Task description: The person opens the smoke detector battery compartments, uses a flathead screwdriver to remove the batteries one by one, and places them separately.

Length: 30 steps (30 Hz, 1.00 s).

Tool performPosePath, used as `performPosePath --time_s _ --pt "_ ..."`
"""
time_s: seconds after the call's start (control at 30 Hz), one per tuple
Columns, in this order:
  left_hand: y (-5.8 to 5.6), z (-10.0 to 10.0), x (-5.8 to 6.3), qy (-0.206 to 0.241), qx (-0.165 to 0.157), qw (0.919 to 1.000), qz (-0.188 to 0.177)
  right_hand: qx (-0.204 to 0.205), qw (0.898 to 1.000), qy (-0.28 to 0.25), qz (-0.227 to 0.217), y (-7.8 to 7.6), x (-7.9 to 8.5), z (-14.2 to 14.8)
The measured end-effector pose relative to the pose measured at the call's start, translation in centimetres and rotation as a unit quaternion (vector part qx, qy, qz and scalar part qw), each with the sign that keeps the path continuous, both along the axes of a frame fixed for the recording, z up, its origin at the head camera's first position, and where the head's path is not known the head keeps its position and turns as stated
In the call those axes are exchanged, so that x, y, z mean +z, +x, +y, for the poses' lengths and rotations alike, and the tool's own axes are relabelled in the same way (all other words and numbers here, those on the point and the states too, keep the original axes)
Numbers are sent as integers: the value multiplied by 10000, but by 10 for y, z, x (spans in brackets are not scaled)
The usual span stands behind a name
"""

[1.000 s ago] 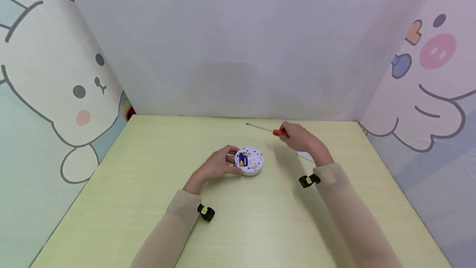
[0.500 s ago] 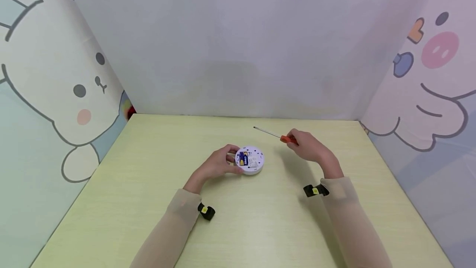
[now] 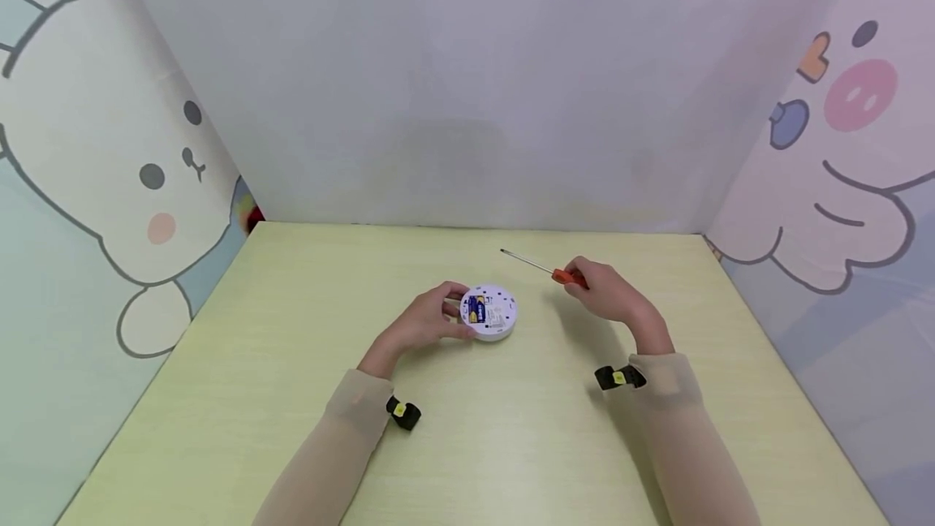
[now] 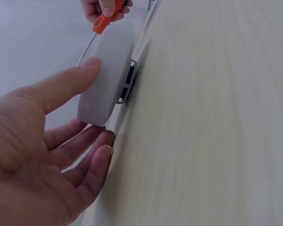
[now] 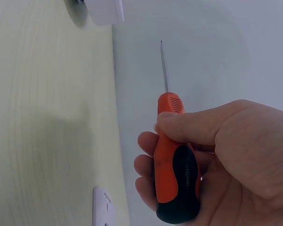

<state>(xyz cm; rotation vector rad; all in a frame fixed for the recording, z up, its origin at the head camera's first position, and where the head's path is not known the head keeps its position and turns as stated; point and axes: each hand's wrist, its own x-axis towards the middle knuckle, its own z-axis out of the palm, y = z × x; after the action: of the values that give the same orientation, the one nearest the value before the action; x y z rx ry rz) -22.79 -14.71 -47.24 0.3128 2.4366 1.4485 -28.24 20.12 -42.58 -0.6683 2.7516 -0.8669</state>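
Observation:
Near the middle of the table lies a round white smoke detector (image 3: 498, 315), battery side up, with blue-and-yellow batteries (image 3: 476, 309) showing. My left hand (image 3: 424, 320) holds it by its left edge. In the left wrist view the thumb lies on the detector's side wall (image 4: 108, 70), the fingers are curled beside its lower edge, and a dark-slotted grille (image 4: 128, 84) shows underneath. Raised to the right, my right hand (image 3: 608, 289) grips a screwdriver (image 5: 169, 155) by its orange-and-black handle. The screwdriver's tip points up and left, apart from the detector.
A flat white piece (image 5: 103, 207) lies on the table on the right side, hidden by my right hand and forearm in the head view. A pale wooden table (image 3: 307, 282) meets a plain back wall (image 3: 438, 104) and cartoon-printed side walls.
My right hand with the screwdriver has drawn back right and nearer to me, covering the white piece, then almost stopped. The left hand and smoke detector have stayed put.

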Motion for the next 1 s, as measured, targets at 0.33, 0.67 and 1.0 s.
performPosePath --time_s 0.33,0.67,1.0 --pt "-1 -3 3 8 21 10000 9 67 10000 0 64 -1 2 -2" --pt "-1 -5 2 1 72 10000 -15 105 9999 49 -9 -5 -4 -3" --pt "-1 -6 3 -40 22 10000 -40 142 9999 50 30 -5 -10 0"
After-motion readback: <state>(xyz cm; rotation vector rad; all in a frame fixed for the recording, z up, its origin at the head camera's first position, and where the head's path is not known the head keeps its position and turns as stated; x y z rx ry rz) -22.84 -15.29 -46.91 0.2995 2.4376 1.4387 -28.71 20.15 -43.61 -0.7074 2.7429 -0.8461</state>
